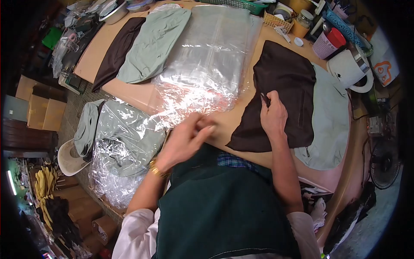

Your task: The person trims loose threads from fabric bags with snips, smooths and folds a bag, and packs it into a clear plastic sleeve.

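My right hand [274, 115] is closed in a pinch over a dark brown piece of fabric [286, 69] lying on the table. A small dark thing shows at its fingertips; whether it is a fold of the cloth or a little tool I cannot make out. Under the brown piece, on its right, lies a pale green fabric piece [330, 116]. My left hand [187, 138], slightly blurred, hovers near the table's front edge, thumb apart from the half-curled fingers and nothing visible in it. Just beyond it spreads a stack of clear plastic bags [211, 52].
Another pale green piece [155, 45] and a brown piece [120, 52] lie at the table's left. Plastic-wrapped green fabric [123, 134] is heaped low at left. A white kettle [349, 69], a pink basket [325, 45] and a jar [302, 23] stand back right; a fan [385, 165] is at right.
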Motion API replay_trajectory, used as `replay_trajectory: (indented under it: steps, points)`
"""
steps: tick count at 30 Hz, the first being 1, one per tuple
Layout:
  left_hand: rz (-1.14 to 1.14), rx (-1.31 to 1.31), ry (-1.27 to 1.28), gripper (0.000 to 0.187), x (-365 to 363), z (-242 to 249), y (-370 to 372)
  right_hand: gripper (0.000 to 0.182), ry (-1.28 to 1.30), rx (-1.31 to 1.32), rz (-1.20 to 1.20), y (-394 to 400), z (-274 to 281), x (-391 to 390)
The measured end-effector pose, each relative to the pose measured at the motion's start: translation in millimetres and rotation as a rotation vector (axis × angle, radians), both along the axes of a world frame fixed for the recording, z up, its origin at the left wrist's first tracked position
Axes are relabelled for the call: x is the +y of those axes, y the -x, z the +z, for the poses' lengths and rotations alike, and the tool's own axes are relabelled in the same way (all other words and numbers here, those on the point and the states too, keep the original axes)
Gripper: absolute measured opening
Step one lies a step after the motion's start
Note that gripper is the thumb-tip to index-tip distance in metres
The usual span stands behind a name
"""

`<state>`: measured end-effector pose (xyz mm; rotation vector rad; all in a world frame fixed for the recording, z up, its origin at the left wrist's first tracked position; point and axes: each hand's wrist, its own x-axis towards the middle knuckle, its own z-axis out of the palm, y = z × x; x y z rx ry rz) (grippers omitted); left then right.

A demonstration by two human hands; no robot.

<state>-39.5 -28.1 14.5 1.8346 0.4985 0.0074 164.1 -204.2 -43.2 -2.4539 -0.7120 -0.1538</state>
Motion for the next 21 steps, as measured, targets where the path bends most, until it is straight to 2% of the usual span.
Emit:
replay_trajectory:
  steps: [1, 3, 4, 5, 7, 9, 11, 13, 14, 16, 17, 18, 19, 20, 21]
  points:
    - [0.031, -0.162, -0.045, 0.029, -14, -9, -16, 0.018, -0.086, 0.023, 0.000, 1, -1, 2]
    - [-0.046, -0.286, -0.268, 0.034, -29, -34, -47, 0.016, -0.162, 0.035, -0.019, -2, -3, 1]
    - [-0.153, -0.249, -0.444, 0.035, -31, -37, -57, 0.015, -0.235, 0.044, -0.040, -6, -4, -2]
    - [-0.158, -0.257, -0.444, 0.035, -32, -37, -58, 0.014, -0.255, -0.013, -0.066, -10, -6, -4]
    - [-0.271, -0.102, -0.217, 0.033, -33, -34, -54, 0.013, -0.269, -0.001, -0.108, -17, -8, -10]
    - [-0.271, -0.085, -0.205, 0.032, -28, -26, -43, 0.012, -0.288, 0.017, -0.146, -17, -5, -12]
    - [-0.272, -0.058, -0.221, 0.028, -24, -27, -35, 0.014, -0.352, -0.141, -0.003, -6, 5, -6]
    - [-0.258, -0.105, -0.231, 0.029, -26, -32, -32, 0.018, -0.515, -0.055, 0.257, 15, 36, 4]
    - [-0.248, -0.143, -0.233, 0.030, -28, -33, -31, 0.017, -0.565, 0.193, 0.430, 26, 49, 8]
    - [-0.192, -0.205, -0.201, 0.027, -32, -26, -32, 0.014, -0.379, 0.189, 0.702, 32, 47, 12]
    - [-0.142, -0.275, -0.170, 0.024, -33, -20, -33, 0.014, -0.384, 0.188, 0.698, 29, 44, 12]
    - [-0.150, -0.276, -0.175, 0.024, -30, -12, -32, 0.014, -0.333, 0.373, 0.719, 22, 39, 11]
    - [-0.173, -0.221, -0.310, 0.021, -24, -5, -28, 0.015, -0.278, 0.555, 0.738, 15, 34, 10]
    - [-0.190, -0.167, -0.444, 0.019, -18, 0, -23, 0.015, -0.281, 0.546, 0.737, 10, 27, 9]
    - [-0.201, -0.098, -0.504, 0.016, -8, 0, -16, 0.017, -0.382, 0.503, 0.598, 6, 21, 8]
